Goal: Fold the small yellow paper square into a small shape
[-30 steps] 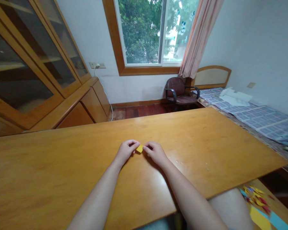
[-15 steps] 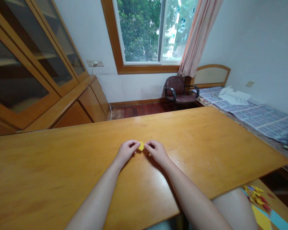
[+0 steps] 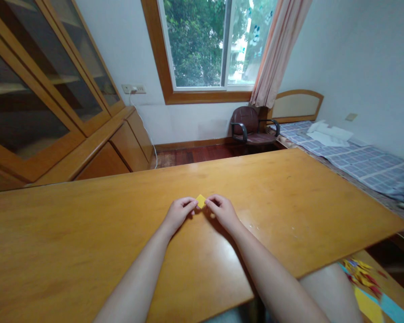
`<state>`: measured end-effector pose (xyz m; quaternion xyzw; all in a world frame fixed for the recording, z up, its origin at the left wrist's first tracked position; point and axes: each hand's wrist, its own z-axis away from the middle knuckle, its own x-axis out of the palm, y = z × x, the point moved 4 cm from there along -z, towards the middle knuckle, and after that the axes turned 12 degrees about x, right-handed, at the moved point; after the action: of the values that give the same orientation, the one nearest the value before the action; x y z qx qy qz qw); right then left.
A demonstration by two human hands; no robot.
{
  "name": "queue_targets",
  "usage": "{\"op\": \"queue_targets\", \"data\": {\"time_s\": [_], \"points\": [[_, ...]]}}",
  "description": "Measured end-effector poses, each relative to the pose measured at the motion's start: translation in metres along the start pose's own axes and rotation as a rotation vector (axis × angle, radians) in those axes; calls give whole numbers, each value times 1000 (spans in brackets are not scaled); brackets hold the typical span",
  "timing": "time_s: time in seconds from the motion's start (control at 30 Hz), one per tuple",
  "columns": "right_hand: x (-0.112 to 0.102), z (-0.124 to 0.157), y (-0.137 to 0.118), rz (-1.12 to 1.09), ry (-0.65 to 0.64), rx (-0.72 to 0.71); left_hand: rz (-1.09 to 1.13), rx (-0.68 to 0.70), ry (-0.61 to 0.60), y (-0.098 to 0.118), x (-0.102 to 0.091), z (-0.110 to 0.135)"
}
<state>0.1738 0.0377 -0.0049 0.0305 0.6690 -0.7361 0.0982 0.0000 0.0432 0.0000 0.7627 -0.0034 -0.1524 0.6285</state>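
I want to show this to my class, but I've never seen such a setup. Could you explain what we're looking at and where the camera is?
There is no machine here, just a person's two bare hands. The camera is worn on the head and looks forward and down, so the arms come in from the bottom.

The left hand and right hand pinch a small yellow piece between them, above a wooden table. Pale specks lie on the table to the right, too small to identify.

At lower right, on another wooden surface, are a colourful pile, a yellow sheet and a blue sheet. Beyond the table stands a chair.
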Motion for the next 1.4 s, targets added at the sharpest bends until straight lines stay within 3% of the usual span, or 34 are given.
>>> {"op": "queue_targets", "data": {"time_s": [0.17,0.43,0.87,1.4], "points": [[2,-1,-1,1,-15,-30,3,-5,-46,4,3,2],[2,0,-6,97,28,-110,-200,142,-147,6,6,2],[1,3,-10,83,11,-131,169,-42,-102,-2,8,3],[0,2,-8,65,21,-114,184,-64,-83,1,9,3]]}}
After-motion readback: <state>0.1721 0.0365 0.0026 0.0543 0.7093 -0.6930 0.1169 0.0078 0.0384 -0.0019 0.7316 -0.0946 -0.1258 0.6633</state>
